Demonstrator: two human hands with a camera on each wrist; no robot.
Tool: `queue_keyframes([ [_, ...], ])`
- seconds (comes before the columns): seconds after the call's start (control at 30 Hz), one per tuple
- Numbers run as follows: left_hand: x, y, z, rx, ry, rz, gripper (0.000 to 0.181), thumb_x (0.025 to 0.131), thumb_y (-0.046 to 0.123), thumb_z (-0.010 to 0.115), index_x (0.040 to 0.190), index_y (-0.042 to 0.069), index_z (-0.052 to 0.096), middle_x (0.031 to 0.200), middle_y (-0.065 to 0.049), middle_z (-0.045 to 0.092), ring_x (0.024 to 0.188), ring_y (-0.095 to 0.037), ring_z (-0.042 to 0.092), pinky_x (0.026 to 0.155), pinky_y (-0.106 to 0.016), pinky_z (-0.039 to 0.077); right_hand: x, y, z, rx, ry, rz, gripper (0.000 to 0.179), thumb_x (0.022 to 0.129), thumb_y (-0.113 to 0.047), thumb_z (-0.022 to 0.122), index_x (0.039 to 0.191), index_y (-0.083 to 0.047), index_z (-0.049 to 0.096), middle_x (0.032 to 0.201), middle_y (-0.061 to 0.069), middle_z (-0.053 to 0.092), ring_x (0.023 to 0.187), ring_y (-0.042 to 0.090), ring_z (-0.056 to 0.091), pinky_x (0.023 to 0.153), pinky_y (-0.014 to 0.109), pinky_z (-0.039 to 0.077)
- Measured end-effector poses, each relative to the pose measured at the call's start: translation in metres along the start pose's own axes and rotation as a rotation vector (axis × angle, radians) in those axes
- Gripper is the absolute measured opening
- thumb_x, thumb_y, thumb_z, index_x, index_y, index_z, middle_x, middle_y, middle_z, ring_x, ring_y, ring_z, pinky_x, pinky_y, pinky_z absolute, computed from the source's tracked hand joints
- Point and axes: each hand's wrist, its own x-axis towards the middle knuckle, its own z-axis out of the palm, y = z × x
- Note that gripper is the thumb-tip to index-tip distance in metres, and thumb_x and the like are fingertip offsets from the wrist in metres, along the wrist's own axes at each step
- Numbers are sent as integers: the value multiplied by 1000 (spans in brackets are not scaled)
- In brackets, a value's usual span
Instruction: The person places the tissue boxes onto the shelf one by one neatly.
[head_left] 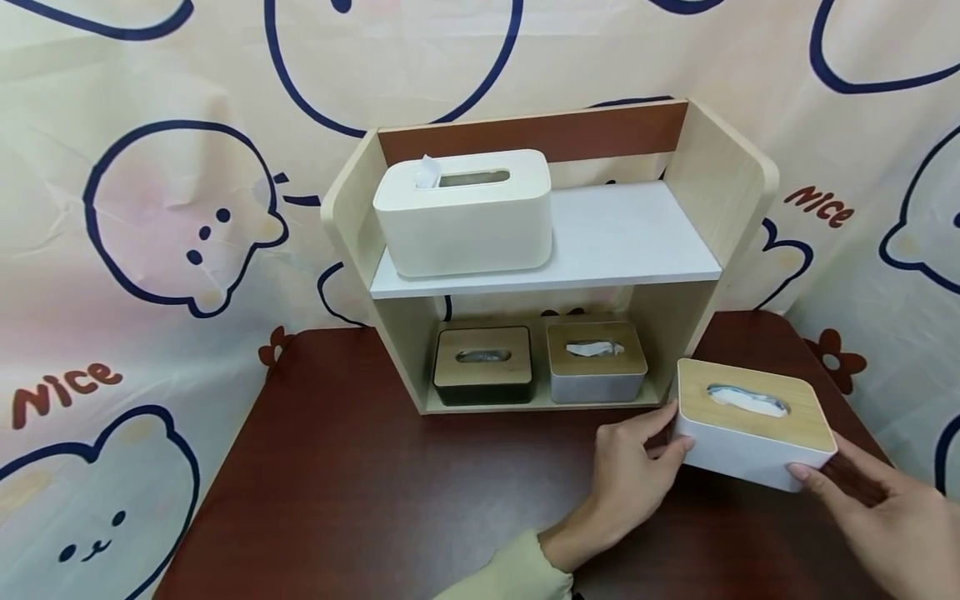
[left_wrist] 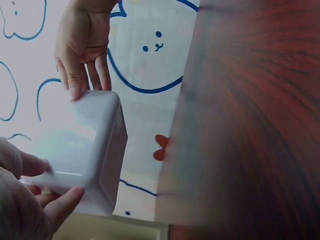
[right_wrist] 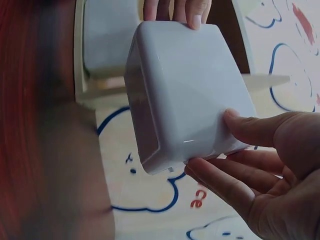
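Note:
A white tissue box with a wood-look lid [head_left: 750, 454] is held up off the table, slightly tilted, at the right of the head view. My left hand [head_left: 626, 467] grips its left end, thumb on the front face. At the opposite end my right hand [head_left: 885, 508] holds it, thumb on the front corner. Both wrist views show the box's smooth white side [left_wrist: 65, 145] between the two hands. In the right wrist view the right hand's thumb [right_wrist: 250, 127] presses that side while the fingers support the end.
A two-tier shelf [head_left: 738, 179] stands at the back of the dark red table [head_left: 360, 500]. On its upper board sits a large cream tissue box [head_left: 465, 237]. Below are a black tissue box with wooden lid [head_left: 483, 392] and a grey-white one [head_left: 597, 385]. A cartoon-print cloth hangs behind.

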Motion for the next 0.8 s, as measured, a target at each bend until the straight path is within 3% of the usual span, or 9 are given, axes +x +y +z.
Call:
queue_keyframes([
  [0.23, -4, 7, -26, -60, 37, 47, 44, 95, 5, 81, 138, 4, 71, 132, -9, 76, 120, -7, 70, 85, -10, 58, -11, -26, -3, 5, 17, 5, 72, 91, -14, 88, 153, 1, 55, 142, 37, 59, 119, 55, 62, 56, -5, 25],
  [0.3, -5, 9, -33, -78, 45, 65, 44, 95, 4, 81, 138, 2, 71, 133, -11, 76, 121, -10, 70, 85, -12, 59, -14, -33, -5, 14, 38, -22, 71, 89, -12, 89, 151, 1, 57, 140, 37, 60, 117, 53, 64, 56, -4, 25],
  [0.43, -6, 13, -46, -77, 57, 91, 45, 96, 4, 80, 139, 0, 70, 133, -12, 75, 122, -13, 71, 85, -14, 60, -19, -43, -8, 20, 90, -82, 71, 82, -12, 94, 146, -2, 64, 127, 36, 68, 89, 9, 65, 54, 1, 28],
  [0.53, -5, 16, -57, -72, 63, 102, 45, 96, 4, 80, 140, 1, 69, 134, -12, 74, 122, -14, 71, 85, -16, 61, -22, -53, -10, 39, 107, -124, 71, 80, -14, 96, 145, -5, 67, 111, 35, 75, 67, -3, 49, 48, 7, 28],
  [0.6, -4, 18, -65, -86, 66, 100, 46, 96, 5, 81, 140, 1, 69, 136, -13, 73, 121, -15, 72, 85, -17, 61, -22, -60, -11, 66, 112, -153, 71, 80, -14, 96, 144, -5, 67, 112, 34, 75, 68, -15, 45, 45, 12, 27],
  [0.63, -3, 20, -69, -100, 65, 95, 46, 96, 5, 81, 140, 2, 68, 137, -13, 72, 121, -16, 72, 86, -19, 62, -23, -63, -12, 76, 111, -170, 70, 80, -13, 96, 144, -5, 67, 112, 34, 75, 68, -15, 44, 43, 15, 26],
  [0.7, -2, 24, -76, -132, 67, 87, 47, 96, 6, 81, 140, 2, 68, 137, -14, 72, 119, -18, 74, 87, -21, 63, -23, -70, -14, 90, 122, -206, 71, 80, -13, 97, 143, -5, 68, 90, 30, 78, 56, -12, 33, 40, 24, 24],
  [0.77, 1, 28, -83, -146, 76, 96, 47, 96, 6, 81, 140, 1, 68, 135, -16, 73, 116, -19, 76, 87, -22, 63, -22, -76, -16, 110, 133, -244, 70, 78, -11, 97, 142, -4, 69, 82, 25, 78, 60, -16, 39, 40, 20, 29],
  [0.8, 2, 31, -87, -149, 82, 105, 47, 95, 6, 81, 140, 0, 68, 134, -17, 73, 114, -20, 76, 86, -22, 64, -21, -79, -18, 118, 143, -268, 71, 77, -10, 98, 141, -3, 69, 77, 25, 75, 55, -5, 48, 42, 17, 31],
])
